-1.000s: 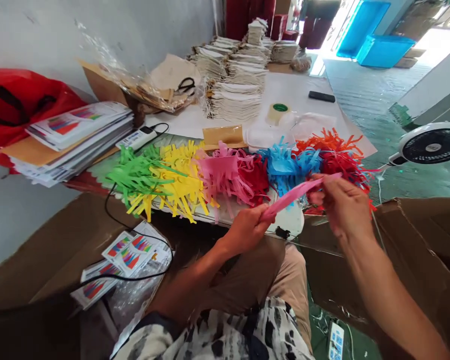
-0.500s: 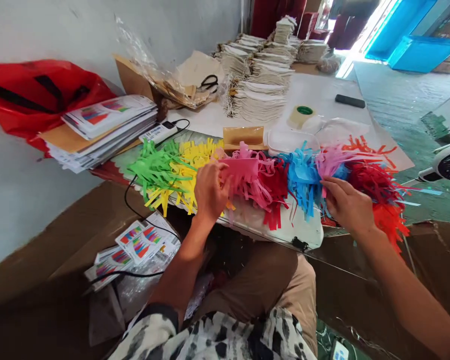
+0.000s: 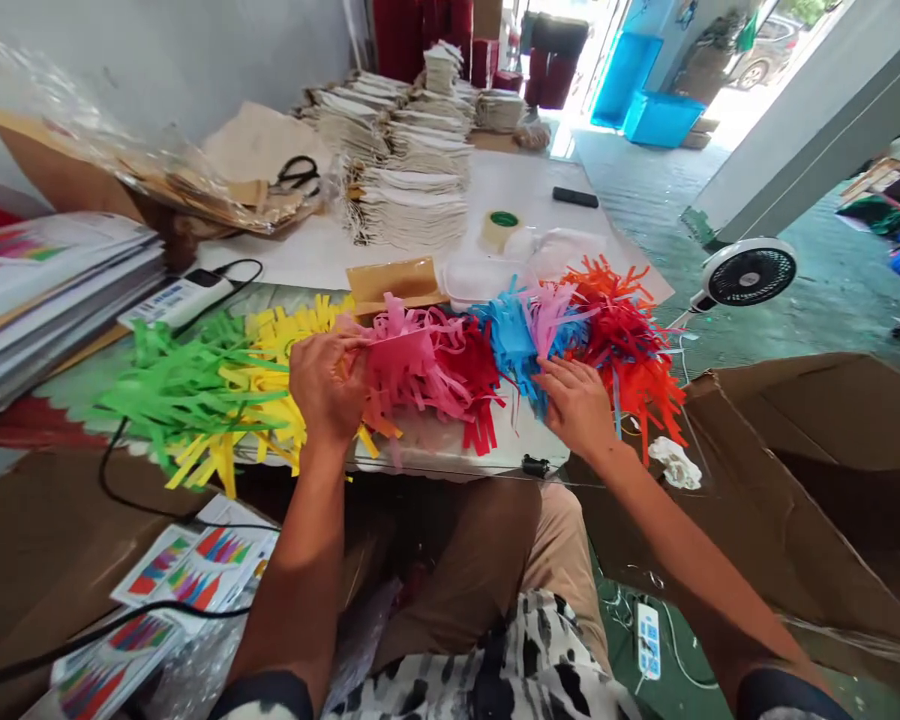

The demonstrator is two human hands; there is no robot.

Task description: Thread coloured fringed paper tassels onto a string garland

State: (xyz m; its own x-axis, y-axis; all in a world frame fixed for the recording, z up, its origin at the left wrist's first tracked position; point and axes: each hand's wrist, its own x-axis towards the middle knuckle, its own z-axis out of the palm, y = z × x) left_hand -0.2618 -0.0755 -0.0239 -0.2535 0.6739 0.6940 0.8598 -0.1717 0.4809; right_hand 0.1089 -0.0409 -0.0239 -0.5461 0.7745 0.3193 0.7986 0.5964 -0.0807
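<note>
A row of fringed tissue-paper tassels lies along the near edge of the table. From left to right come green (image 3: 187,385), yellow (image 3: 277,385), pink (image 3: 409,358), dark red (image 3: 481,375), blue (image 3: 508,338), a lighter pink tassel (image 3: 549,312) and red-orange (image 3: 649,395). My left hand (image 3: 328,385) is closed at the left end of the pink tassel, beside its flat uncut band, fingertips pinching it. My right hand (image 3: 581,402) pinches the lower end of the lighter pink tassel, which fans upward over the blue one. My palms hide part of the yellow and blue fringe.
Stacks of whitish strung bundles (image 3: 412,200) stand farther back, with scissors (image 3: 298,175), a tape roll (image 3: 501,228) and a phone (image 3: 575,198) around them. A white fan (image 3: 750,275) and a cardboard box (image 3: 817,470) are right. Printed sheets (image 3: 187,570) lie low left.
My view has turned to the right, bringing the whole fan and the cardboard box into sight. Both hands keep their places on the pink and lighter pink tassels.
</note>
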